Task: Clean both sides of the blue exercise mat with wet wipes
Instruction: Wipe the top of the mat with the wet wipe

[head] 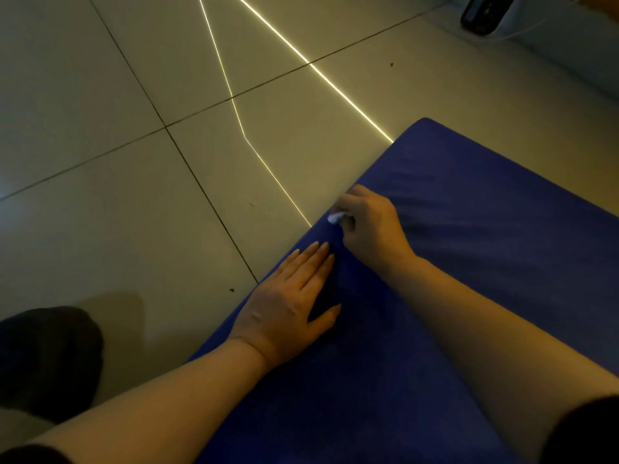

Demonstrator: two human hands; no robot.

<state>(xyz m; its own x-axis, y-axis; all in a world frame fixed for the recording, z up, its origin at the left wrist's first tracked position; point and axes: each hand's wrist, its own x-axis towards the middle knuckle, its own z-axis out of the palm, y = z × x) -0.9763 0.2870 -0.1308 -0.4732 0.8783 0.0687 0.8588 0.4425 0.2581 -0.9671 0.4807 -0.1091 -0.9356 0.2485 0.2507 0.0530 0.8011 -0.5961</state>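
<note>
The blue exercise mat (452,296) lies flat on the tiled floor (100,128), filling the lower right of the view, its long edge running diagonally and one rounded corner at the upper middle. The step in hand looks like wiping the upper face of the mat, close to its floor-side edge. The right hand (368,222) has its fingers curled round a small crumpled wet wipe (336,217), only a white scrap of which shows at the fingertips, pressed down on the mat just inside the edge. The left hand (291,306) lies flat just beside it, fingers straight and together, palm down on the mat, holding nothing; its grip is wide and it seems to steady the mat against the rub of the wipe.

How much of this face is already clean cannot be told, since the dim light shows no wet trace. The next move likely calls for drawing the wipe along or across the mat while the flat hand keeps it from sliding on the smooth tiles. The underside remains to be reached by turning the mat over. A dark shape (47,356) sits at the lower left on the floor
</note>
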